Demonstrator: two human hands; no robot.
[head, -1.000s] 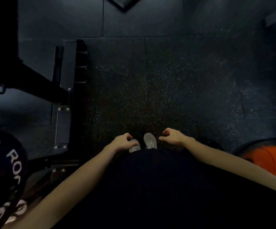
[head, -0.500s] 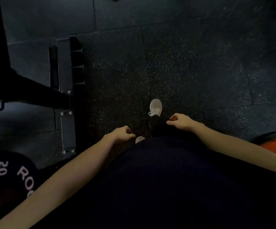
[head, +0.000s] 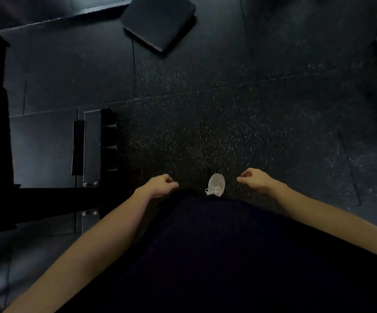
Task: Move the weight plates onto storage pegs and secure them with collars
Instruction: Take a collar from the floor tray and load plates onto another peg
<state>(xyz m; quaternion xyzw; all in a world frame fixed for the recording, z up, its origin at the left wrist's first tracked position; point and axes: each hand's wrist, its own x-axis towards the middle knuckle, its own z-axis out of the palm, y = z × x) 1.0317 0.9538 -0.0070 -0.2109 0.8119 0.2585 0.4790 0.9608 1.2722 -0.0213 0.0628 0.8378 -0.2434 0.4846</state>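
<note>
I am looking straight down at the rubber floor (head: 262, 123); it is lying in big dark square tiles, matte and flecked with pale specks, with thin seams running between them; I am taking my white shoe (head: 216, 184) as the landmark, its rounded toe and laces showing just past the dark cloth of my clothing (head: 205, 256).

My left hand (head: 159, 185) is hanging just left of the shoe, its fingers (head: 171, 182) loosely curled inward and gripping nothing; my right hand (head: 256, 179) is hanging just right of the shoe, its fingers (head: 242, 177) likewise slack, half curled and bare of any load; both forearms are reaching in bare from the lower corners.

Well left of the shoe a black steel rack base (head: 47, 195) is sitting on the floor; a flat grey plate with small shiny bolts (head: 89, 183) is fastening it down, and a row of blocky, stepped black pieces (head: 109, 141) is running along its edge nearest the shoe; a tall black upright is filling the far-left side, too dark for me to read its shape.

Far ahead of the shoe and a little left, a flat dark pad (head: 158, 21) with rounded corners is lying skewed on the floor; its top is looking smooth.

I am seeing no weight plates, pegs or collars in this view; where they are I cannot tell.
</note>
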